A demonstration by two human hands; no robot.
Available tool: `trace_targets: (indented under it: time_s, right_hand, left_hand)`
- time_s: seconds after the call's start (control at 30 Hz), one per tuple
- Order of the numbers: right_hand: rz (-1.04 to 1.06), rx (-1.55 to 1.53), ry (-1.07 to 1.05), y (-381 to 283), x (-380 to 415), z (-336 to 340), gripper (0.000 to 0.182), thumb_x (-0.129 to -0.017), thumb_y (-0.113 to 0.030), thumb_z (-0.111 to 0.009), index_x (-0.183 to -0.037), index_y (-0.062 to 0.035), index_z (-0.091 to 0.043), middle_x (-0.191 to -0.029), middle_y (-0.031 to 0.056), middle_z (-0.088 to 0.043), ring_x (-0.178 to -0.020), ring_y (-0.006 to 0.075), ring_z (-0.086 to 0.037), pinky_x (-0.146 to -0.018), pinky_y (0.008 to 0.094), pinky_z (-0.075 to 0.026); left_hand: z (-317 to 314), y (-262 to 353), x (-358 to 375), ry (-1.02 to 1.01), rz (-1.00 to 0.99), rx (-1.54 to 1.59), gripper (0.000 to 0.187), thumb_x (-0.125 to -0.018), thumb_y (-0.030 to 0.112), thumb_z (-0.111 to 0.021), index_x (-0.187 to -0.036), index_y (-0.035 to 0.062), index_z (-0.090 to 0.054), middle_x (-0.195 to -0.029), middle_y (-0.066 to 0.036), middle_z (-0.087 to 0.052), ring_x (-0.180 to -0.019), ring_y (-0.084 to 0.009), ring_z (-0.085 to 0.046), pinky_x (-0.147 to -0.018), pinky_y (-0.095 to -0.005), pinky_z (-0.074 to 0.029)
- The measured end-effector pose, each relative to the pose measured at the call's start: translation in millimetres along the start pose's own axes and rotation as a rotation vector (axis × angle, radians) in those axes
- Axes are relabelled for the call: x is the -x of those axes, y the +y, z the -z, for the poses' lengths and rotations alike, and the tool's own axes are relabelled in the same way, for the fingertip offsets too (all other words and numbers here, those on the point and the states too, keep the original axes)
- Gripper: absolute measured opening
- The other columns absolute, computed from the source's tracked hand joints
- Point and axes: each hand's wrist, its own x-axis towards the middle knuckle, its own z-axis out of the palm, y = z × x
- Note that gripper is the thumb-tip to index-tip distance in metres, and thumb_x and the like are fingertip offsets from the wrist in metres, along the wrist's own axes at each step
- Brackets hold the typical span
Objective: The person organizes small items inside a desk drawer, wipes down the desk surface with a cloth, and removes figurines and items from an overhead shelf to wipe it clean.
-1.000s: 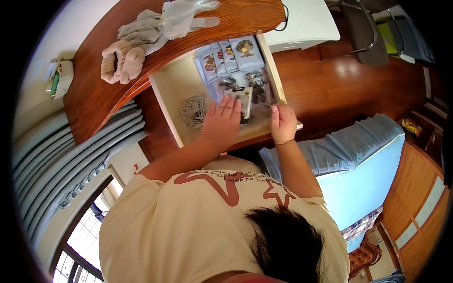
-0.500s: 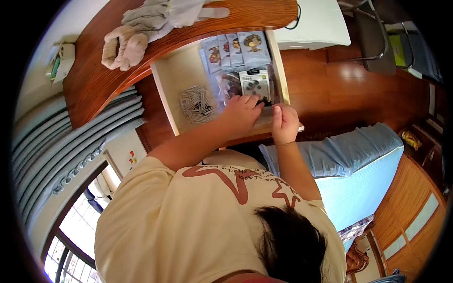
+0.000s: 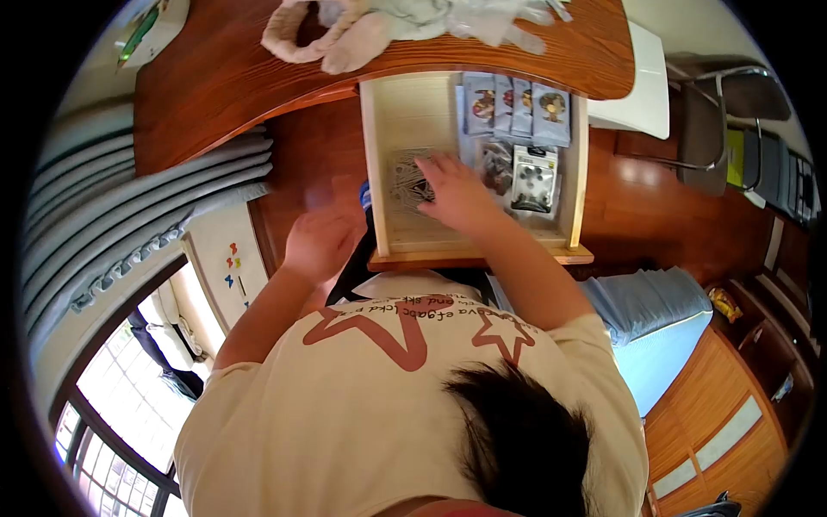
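My right hand [image 3: 458, 194] reaches into the pulled-out wooden drawer [image 3: 422, 239], its fingers spread over a heap of thin, silvery wire-like pieces [image 3: 405, 191] in the left half. The fingertips lie right at the heap's edge, and part of it is hidden beneath them. To the left of the drawer, outside it, my left hand [image 3: 320, 244] is smeared by motion. Right of my right hand lies a flat pack [image 3: 534, 179] with dark round pieces, next to a clear plastic bag [image 3: 497, 165]. Several pale blue picture packets [image 3: 551, 114] line the drawer's back right.
A curved wooden desktop [image 3: 431, 59] overhangs the drawer, with a fluffy headband [image 3: 353, 47] and clear plastic gloves [image 3: 491, 21] on it. Folded grey-blue curtains [image 3: 172, 202] hang at the left. A dark chair [image 3: 724, 112] stands at the right.
My left hand has moved from over the flat pack to outside the drawer's left side. My right hand has left the drawer's right front corner and opened over the wire-like pieces. The view has shifted.
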Motion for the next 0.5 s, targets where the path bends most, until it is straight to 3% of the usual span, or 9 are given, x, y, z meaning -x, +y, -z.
trace_targets:
  time_s: [0.03, 0.07, 0.17, 0.27, 0.33, 0.5]
  right_hand:
    - [0.045, 0.197, -0.058, -7.7, -13.5, -10.4, 0.072, -0.080, -0.025, -0.077, -0.142, -0.0097, -0.044, -0.140, 0.0163, -0.051, -0.130, 0.0359, -0.048, -0.104, 0.0498, -0.042]
    - [0.052, 0.202, -0.065, -7.6, -25.5, -26.2, 0.072, -0.080, -0.025, -0.077, -0.142, -0.0097, -0.044, -0.140, 0.0163, -0.051, -0.130, 0.0359, -0.048, -0.104, 0.0498, -0.042]
    - [-0.106, 0.460, -0.152, -8.6, -46.0, -57.7, 0.085, -0.076, -0.028, -0.080, -0.147, -0.0099, -0.037, -0.141, 0.0145, -0.049, -0.132, 0.0370, -0.044, -0.103, 0.0516, -0.042]
    - [-0.209, 0.323, -0.357, -15.1, -54.0, -46.2, 0.080, -0.073, -0.029, -0.083, -0.140, -0.0078, -0.045, -0.132, 0.0147, -0.054, -0.129, 0.0357, -0.047, -0.103, 0.0503, -0.043]
    - [-0.267, 0.320, -0.449, -23.8, -57.1, -35.6, 0.052, -0.082, -0.022, -0.068, -0.129, -0.0068, -0.054, -0.130, 0.0150, -0.053, -0.125, 0.0351, -0.049, -0.101, 0.0490, -0.043]
    - [-0.243, 0.178, -0.457, -13.9, -61.9, -44.1, 0.045, -0.080, -0.019, -0.067, -0.122, -0.0044, -0.058, -0.118, 0.0190, -0.063, -0.110, 0.0361, -0.061, -0.092, 0.0466, -0.051]
  left_hand:
    - [5.2, -9.5, 8.2, 0.002, 0.055, -0.052, 0.017, -0.080, 0.009, -0.067, -0.096, 0.0110, -0.071, -0.101, -0.005, -0.071, -0.097, -0.0288, -0.065, -0.087, -0.0432, -0.050]
    - [9.7, -17.2, 15.3, 0.001, 0.109, -0.102, 0.017, -0.080, 0.009, -0.067, -0.097, 0.0116, -0.071, -0.103, -0.005, -0.071, -0.099, -0.0286, -0.065, -0.087, -0.0429, -0.050]
    - [29.1, -28.5, 29.3, 0.114, 0.058, -0.124, 0.013, -0.079, 0.010, -0.067, -0.091, 0.0119, -0.069, -0.100, -0.003, -0.070, -0.094, -0.0276, -0.065, -0.085, -0.0427, -0.050]
    - [38.4, -54.8, 51.4, 0.070, 0.081, -0.115, 0.013, -0.078, 0.010, -0.067, -0.091, 0.0123, -0.070, -0.099, -0.003, -0.070, -0.095, -0.0271, -0.065, -0.085, -0.0423, -0.050]
    - [47.4, -66.2, 61.1, 0.075, 0.073, -0.118, 0.013, -0.077, 0.010, -0.067, -0.090, 0.0118, -0.070, -0.100, -0.004, -0.070, -0.095, -0.0274, -0.065, -0.085, -0.0424, -0.050]
    - [57.0, -92.9, 74.0, 0.071, 0.026, -0.099, 0.011, -0.076, 0.009, -0.068, -0.087, 0.0098, -0.068, -0.095, -0.006, -0.069, -0.090, -0.0289, -0.065, -0.080, -0.0430, -0.051]
